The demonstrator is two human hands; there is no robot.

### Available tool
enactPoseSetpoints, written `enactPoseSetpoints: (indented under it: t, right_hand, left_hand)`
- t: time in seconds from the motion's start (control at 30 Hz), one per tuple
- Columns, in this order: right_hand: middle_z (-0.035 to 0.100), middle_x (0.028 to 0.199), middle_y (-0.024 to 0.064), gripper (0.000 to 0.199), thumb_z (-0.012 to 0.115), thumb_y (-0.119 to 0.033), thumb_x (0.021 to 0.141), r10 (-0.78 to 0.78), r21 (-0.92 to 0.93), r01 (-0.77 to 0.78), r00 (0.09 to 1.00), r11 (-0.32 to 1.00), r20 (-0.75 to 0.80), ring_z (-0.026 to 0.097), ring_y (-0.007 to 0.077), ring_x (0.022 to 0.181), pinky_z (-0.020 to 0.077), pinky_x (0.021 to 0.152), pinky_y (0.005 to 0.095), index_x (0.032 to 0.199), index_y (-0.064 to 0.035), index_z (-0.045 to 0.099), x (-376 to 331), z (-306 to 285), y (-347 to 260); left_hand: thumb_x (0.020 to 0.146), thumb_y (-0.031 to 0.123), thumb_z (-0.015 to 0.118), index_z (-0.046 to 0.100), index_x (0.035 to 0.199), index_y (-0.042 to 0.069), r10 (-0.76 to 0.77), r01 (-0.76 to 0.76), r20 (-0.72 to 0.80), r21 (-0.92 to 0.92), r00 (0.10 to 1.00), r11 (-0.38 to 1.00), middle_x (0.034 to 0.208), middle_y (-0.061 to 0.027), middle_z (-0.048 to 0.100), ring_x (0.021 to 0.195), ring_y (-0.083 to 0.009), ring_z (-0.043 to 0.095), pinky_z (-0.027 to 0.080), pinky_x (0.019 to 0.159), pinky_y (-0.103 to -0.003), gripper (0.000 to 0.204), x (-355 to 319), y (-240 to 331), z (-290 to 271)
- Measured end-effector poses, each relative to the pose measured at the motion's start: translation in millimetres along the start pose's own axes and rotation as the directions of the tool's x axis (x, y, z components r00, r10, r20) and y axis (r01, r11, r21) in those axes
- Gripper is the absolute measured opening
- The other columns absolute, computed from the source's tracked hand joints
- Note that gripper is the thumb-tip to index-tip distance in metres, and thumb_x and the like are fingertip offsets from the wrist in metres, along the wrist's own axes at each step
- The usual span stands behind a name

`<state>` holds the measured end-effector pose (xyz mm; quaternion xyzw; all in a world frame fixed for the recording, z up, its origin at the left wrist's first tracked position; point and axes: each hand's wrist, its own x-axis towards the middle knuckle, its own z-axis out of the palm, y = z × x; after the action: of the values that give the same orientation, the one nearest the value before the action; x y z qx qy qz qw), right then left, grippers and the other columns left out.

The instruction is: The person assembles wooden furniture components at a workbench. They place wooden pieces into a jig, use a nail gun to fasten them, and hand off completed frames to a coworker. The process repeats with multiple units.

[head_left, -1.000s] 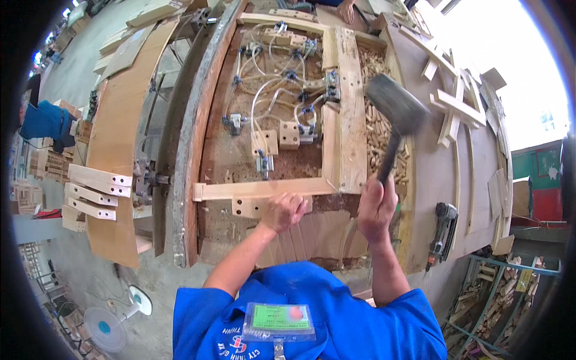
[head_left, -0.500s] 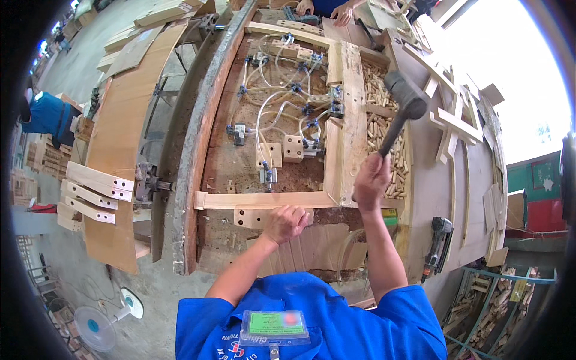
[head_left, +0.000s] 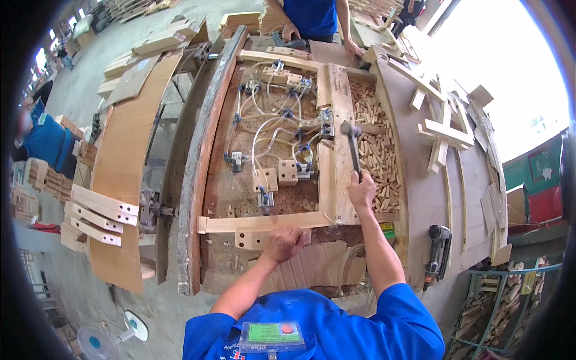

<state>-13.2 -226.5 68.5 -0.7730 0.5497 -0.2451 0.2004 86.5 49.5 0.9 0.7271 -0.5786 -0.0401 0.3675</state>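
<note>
My right hand [head_left: 362,192] is wrapped round the handle of a dark-headed mallet [head_left: 350,128]. Its head is over the light wooden block strip [head_left: 339,96] at the right side of a wooden frame; whether it touches cannot be told. My left hand [head_left: 285,244], fingers curled, rests by the frame's near rail [head_left: 264,222], over a drilled wooden piece [head_left: 249,240]. What its fingers hold, if anything, is hidden. Inside the frame lie pneumatic clamps with blue fittings and clear tubes [head_left: 258,144], among drilled wooden blocks [head_left: 288,173].
A bin of wooden dowels [head_left: 375,156] adjoins the frame. To the right are a nail gun [head_left: 438,255] and crossed wooden parts [head_left: 443,138]. Curved drilled slats [head_left: 99,216] lie at left on a brown board [head_left: 120,156]. Across the bench, a co-worker in blue [head_left: 309,21] stands.
The mallet has come down and left from its raised position, my right hand with it. My left hand stays by the near rail. The view has shifted, showing more of the co-worker opposite.
</note>
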Motion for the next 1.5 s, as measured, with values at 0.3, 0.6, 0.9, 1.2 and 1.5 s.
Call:
enactPoseSetpoints:
  t: [0.3,0.6,0.9,1.2,1.5]
  right_hand:
    - [0.065,0.128,0.0224,0.036,0.07,-0.023,0.095,0.06,-0.283,-0.084,0.994,0.955,-0.092,0.064,0.0435,0.119,0.0521,0.096,0.0536,0.127,-0.0068,0.067,10.5,30.9,22.9]
    - [0.07,0.122,0.0238,0.038,0.072,-0.021,0.095,-0.051,-0.322,-0.067,0.937,0.944,-0.346,0.066,0.0397,0.116,0.053,0.102,0.0488,0.129,-0.0036,0.069,-36.8,-155.8,134.3]
    - [0.065,0.129,0.0305,0.068,0.072,-0.028,0.095,0.273,-0.432,-0.388,0.913,0.814,-0.305,0.062,0.0473,0.121,0.0495,0.105,0.0527,0.152,0.001,0.047,-104.7,-256.8,281.2]
    - [0.071,0.094,0.0167,0.046,0.069,-0.026,0.101,0.41,-0.271,-0.45,0.892,0.851,-0.191,0.071,0.0278,0.077,0.0595,0.072,0.043,0.138,0.0003,0.056,-82.4,-292.6,269.6]
    - [0.073,0.108,0.0139,0.045,0.056,-0.042,0.111,0.362,0.703,-0.584,0.809,0.404,0.464,0.068,0.018,0.067,0.0597,0.057,0.0349,0.128,-0.0005,0.061,-128.5,-251.3,121.9]
  left_hand:
    - [0.096,0.032,0.073,0.063,0.082,0.012,-0.02,0.017,0.077,0.037,0.997,0.999,0.072,-0.0114,0.065,0.069,-0.0331,0.069,0.055,0.062,-0.047,0.027,2.0,6.0,5.5]
    - [0.094,0.027,0.075,0.061,0.082,0.013,-0.023,0.021,0.046,0.032,0.999,0.999,0.073,-0.0083,0.065,0.07,-0.031,0.068,0.053,0.062,-0.046,0.023,0.8,8.6,3.0]
    - [0.094,0.026,0.075,0.063,0.083,0.012,-0.008,0.005,0.054,0.058,0.999,0.998,0.074,-0.0074,0.066,0.071,-0.0293,0.068,0.054,0.064,-0.044,0.021,3.0,9.4,0.3]
    - [0.095,0.026,0.074,0.067,0.088,0.01,-0.263,0.262,0.027,-0.246,0.964,0.933,0.077,-0.0099,0.068,0.071,-0.0308,0.069,0.054,0.066,-0.046,0.019,-4.6,26.1,1.0]
    - [0.102,0.035,0.07,0.072,0.121,0.007,-0.277,0.544,0.493,-0.557,0.824,0.628,0.09,-0.0124,0.074,0.081,-0.0209,0.072,0.057,0.072,-0.036,0.034,-15.4,88.2,23.1]
